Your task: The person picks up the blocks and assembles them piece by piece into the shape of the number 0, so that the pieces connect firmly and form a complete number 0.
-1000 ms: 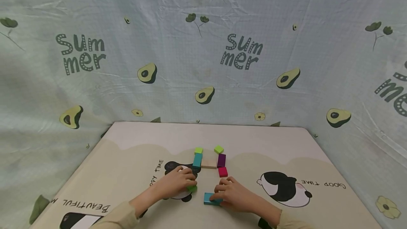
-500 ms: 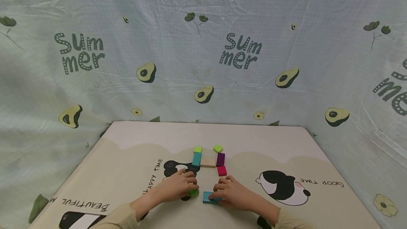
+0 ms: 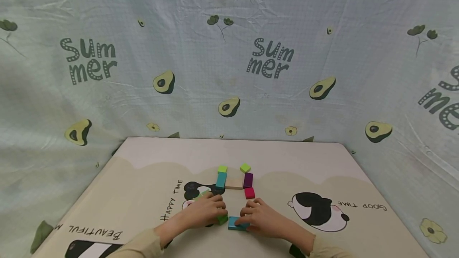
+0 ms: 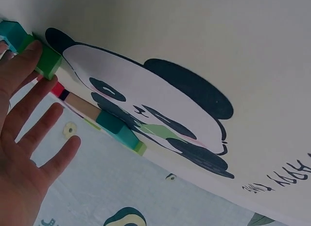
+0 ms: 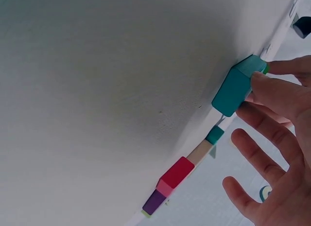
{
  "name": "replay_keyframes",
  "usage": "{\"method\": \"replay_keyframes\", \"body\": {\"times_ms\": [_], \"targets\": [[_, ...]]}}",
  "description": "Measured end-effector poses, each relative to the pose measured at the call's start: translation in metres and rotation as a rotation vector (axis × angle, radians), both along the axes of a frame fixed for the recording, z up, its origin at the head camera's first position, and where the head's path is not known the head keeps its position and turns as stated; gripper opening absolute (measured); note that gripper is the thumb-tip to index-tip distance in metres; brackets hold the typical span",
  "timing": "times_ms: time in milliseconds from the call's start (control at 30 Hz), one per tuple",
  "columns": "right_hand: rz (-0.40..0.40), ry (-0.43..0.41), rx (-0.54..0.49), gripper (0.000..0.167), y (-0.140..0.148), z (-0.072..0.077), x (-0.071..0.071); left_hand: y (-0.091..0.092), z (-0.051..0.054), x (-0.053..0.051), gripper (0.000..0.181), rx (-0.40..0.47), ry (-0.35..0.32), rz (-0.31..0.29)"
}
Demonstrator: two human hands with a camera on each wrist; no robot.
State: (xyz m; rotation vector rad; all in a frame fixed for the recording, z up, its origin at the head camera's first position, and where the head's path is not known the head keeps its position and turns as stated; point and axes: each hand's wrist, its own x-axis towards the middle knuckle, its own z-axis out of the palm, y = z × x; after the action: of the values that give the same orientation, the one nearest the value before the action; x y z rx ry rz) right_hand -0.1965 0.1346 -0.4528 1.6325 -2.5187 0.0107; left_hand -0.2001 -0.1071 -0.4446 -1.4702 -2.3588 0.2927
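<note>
The left hand (image 3: pixel 205 212) pinches a green block (image 3: pixel 222 219) at the left end of a teal block (image 3: pixel 236 223). The right hand (image 3: pixel 264 219) grips that teal block, flat on the table. In the left wrist view the thumb of the left hand (image 4: pixel 24 133) lies on the green block (image 4: pixel 47 60), with the other fingers spread. In the right wrist view the right hand (image 5: pixel 279 133) pinches the teal block (image 5: pixel 233 90) between thumb and fingers; a sliver of green shows beyond it.
Behind the hands, a wooden block (image 3: pixel 234 184) lies between a second teal block (image 3: pixel 221 180) and a purple block (image 3: pixel 248 180). A red block (image 3: pixel 249 193) touches the purple one's near end. Lime blocks (image 3: pixel 222 169) (image 3: pixel 245 167) stand at the far ends. A printed cloth hangs behind the table.
The left hand has moved right with the green block, closing the gap to the teal block. The right hand keeps its grip and has barely moved.
</note>
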Motion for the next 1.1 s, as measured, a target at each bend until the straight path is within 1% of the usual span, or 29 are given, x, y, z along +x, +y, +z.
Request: {"method": "replay_keyframes", "body": {"times_ms": [67,233,367,500,600,700,833,967,1100], "targets": [[-0.01,-0.01,0.007,0.032,0.0,0.0,0.001,0.002,-0.001,0.0,0.023,-0.005,0.015,0.001],[-0.023,-0.018,0.021,0.032,-0.001,0.0,0.001,0.004,-0.001,-0.001,0.022,-0.021,0.013,0.01],[-0.017,-0.006,0.018,0.032,-0.001,-0.001,0.001,0.004,-0.002,-0.001,0.023,-0.029,0.019,0.02],[-0.015,-0.002,0.018,0.032,0.0,0.0,0.001,0.004,-0.002,0.0,0.024,-0.019,0.021,0.023],[-0.022,-0.009,0.026,0.032,0.0,0.001,0.001,0.003,-0.003,0.001,0.024,-0.003,0.029,0.013],[-0.023,-0.006,0.034,0.032,-0.001,0.001,0.002,0.0,-0.002,0.003,0.023,0.024,0.03,-0.001],[-0.016,0.013,0.047,0.033,0.0,0.002,0.002,-0.004,-0.001,0.007,0.021,0.051,0.003,-0.007],[-0.016,0.032,0.058,0.034,0.0,0.002,0.002,-0.007,0.0,0.012,0.021,0.022,-0.013,-0.009],[-0.009,0.059,0.055,0.035,0.001,0.003,0.003,-0.009,0.0,0.016,0.024,-0.011,-0.01,-0.016]]}}
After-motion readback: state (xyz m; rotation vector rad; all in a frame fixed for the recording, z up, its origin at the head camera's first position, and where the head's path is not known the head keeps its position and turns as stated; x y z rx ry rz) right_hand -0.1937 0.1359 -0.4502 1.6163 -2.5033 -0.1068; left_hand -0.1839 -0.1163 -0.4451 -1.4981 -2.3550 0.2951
